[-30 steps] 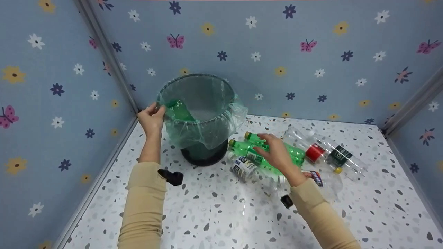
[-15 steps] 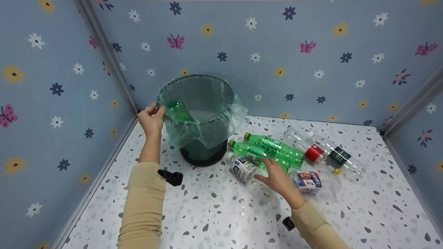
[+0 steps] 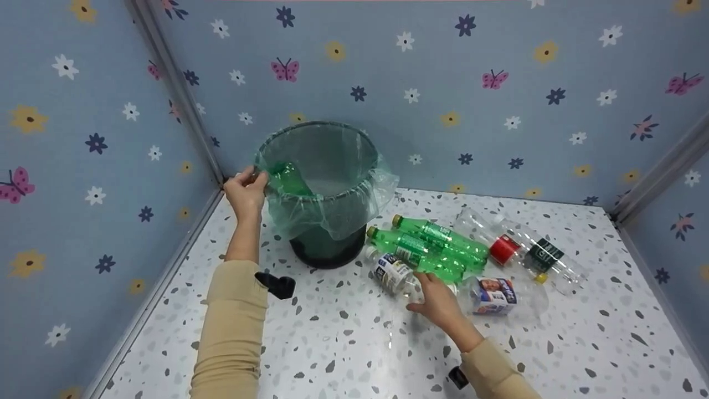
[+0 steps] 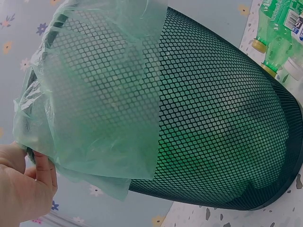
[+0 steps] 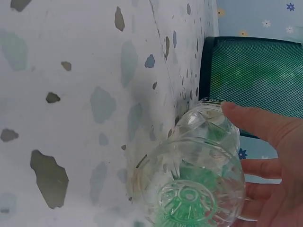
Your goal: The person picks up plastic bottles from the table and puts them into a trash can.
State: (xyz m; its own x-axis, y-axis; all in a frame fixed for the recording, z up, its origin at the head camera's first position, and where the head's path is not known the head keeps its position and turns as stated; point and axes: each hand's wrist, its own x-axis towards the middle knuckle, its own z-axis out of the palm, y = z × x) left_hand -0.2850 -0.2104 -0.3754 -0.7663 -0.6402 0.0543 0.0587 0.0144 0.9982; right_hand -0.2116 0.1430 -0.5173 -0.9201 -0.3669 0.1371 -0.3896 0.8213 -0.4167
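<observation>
My left hand [image 3: 245,191] pinches the rim of a dark mesh trash bin [image 4: 213,109], over its green plastic liner [image 4: 104,118]. Inside the bin leans a green plastic bottle [image 3: 292,180]. My right hand [image 3: 440,302] is at the base end of a clear plastic bottle [image 3: 393,272] with a white label, lying on the floor. Seen from the right wrist, the thumb is stretched along one side of this clear bottle [image 5: 189,184]; the other fingers reach past its far side, their tips hidden. The thumb and fingers stand wide apart.
Beside the clear bottle lie two green bottles [image 3: 443,239]. Further right are a red-labelled bottle [image 3: 501,248], a dark-labelled bottle [image 3: 545,255] and a large clear bottle [image 3: 497,296] with a picture label. Flower-patterned walls [image 3: 443,100] bound the speckled floor [image 3: 332,354].
My right hand has moved down and toward me, from above the green bottles to the clear white-labelled bottle. My left hand has stayed on the bin rim.
</observation>
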